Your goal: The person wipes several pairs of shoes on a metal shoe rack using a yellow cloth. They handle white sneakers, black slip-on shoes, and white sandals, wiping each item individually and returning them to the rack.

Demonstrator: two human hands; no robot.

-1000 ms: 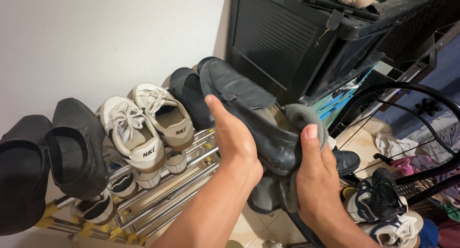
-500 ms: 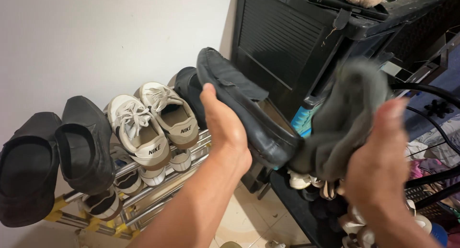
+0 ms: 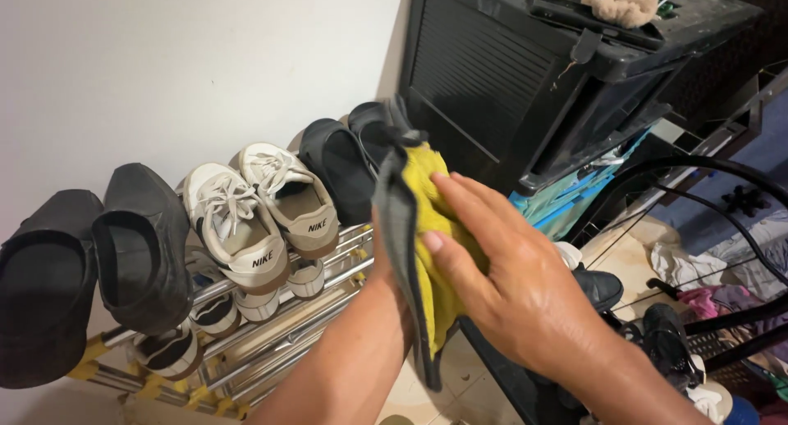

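The fingers of our right hand lie flat and spread on a yellow-and-grey cloth, pressing it against a dark shoe whose toe shows just above the cloth's upper edge. Our left hand is almost wholly hidden behind the cloth; only the wrist and forearm show, so we cannot tell whether its fingers are closed on the shoe.

From left to right along the metal shoe rack we see: a pair of black slip-on shoes standing on their heels against the white wall; a pair of white-and-tan sneakers with laces, toes up; smaller sneakers on the tier below; and a black shoe leaning just beside the cloth. The cloth and the shoe it covers are held in the air in front of the rack's right end.

To the right stands a black slatted cabinet with a beige fluffy item on top. Below it, on the floor, lie more dark shoes, beside curved black tubing.
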